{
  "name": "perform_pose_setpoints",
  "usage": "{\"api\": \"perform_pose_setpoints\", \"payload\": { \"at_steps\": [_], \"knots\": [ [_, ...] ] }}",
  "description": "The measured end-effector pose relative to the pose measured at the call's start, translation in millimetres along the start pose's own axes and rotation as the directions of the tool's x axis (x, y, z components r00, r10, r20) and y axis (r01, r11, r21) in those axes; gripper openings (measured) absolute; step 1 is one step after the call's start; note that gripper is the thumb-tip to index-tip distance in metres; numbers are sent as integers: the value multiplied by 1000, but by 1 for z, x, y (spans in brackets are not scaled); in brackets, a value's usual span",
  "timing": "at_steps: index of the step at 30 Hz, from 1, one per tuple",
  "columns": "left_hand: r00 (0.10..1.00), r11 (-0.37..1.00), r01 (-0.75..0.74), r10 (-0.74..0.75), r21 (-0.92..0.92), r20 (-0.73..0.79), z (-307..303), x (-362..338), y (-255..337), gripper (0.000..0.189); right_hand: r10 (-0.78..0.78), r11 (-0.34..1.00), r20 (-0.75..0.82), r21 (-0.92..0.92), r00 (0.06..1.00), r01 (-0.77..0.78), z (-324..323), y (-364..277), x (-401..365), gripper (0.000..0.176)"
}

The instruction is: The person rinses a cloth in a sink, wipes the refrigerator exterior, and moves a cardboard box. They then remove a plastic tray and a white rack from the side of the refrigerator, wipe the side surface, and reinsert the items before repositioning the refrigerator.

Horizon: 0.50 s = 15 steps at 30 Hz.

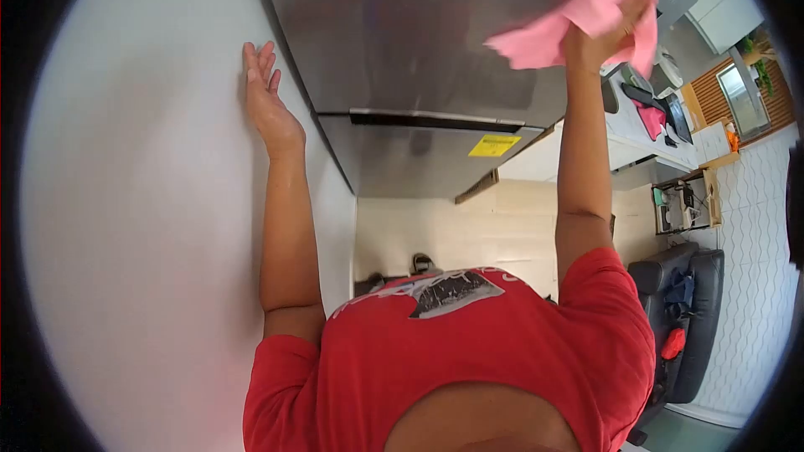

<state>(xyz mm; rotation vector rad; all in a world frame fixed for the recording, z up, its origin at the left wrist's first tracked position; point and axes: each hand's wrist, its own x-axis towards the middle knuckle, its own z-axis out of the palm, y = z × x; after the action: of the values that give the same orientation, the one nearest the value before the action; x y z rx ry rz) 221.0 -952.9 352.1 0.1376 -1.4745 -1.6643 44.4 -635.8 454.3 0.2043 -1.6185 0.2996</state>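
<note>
A pink cloth [578,21] is in my right hand [615,29], up against the top right part of a grey metal refrigerator door [419,33]; folds of the cloth partly hide the fingers. My left hand [272,109] is at the pale wall beside the refrigerator, fingers apart and nothing in it. Below the upper door runs a dark handle gap, and a yellow label [494,146] is stuck on the lower door [402,159].
At the right, a white counter [624,121] bears a pink item and dark objects. Beyond it are a small rack [687,205] and a black sofa [703,318] with a red item on it. The pale wall [151,201] fills the left side.
</note>
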Motion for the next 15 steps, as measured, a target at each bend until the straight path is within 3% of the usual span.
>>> {"api": "perform_pose_setpoints", "payload": {
  "at_steps": [2,4,7,8,11,12,13,14,15],
  "knots": [
    [998,998,63,-63,10,-19,-10,-19,-5,57,33,998,8,-53,999,-33,-2,-23,-16,30],
    [994,994,108,-108,10,-31,-16,-33,-12,57,-43,999,159,-15,986,46,-3,-79,-37,32],
    [983,983,182,-182,16,-32,-18,-46,-18,57,-321,929,436,319,840,189,2,-179,-77,41],
    [981,982,188,-188,0,-38,-20,-46,-22,56,-448,865,438,431,779,256,10,-203,-93,44],
    [976,979,196,-200,-48,-85,-10,-53,-25,54,-802,566,176,529,571,633,48,-235,-171,55],
    [974,978,208,-210,-28,-80,-14,-55,-30,55,-800,573,190,526,569,629,37,-220,-167,55],
    [973,976,218,-219,-15,-77,-16,-57,-35,55,-803,514,294,783,519,351,17,-190,-147,63],
    [970,973,231,-232,-27,-76,-19,-60,-41,55,-822,415,373,910,431,4,-11,-162,-118,71],
    [967,968,251,-251,-10,-49,-24,-64,-46,55,-871,488,465,852,157,189,-57,-151,-69,78]
  ]
}}
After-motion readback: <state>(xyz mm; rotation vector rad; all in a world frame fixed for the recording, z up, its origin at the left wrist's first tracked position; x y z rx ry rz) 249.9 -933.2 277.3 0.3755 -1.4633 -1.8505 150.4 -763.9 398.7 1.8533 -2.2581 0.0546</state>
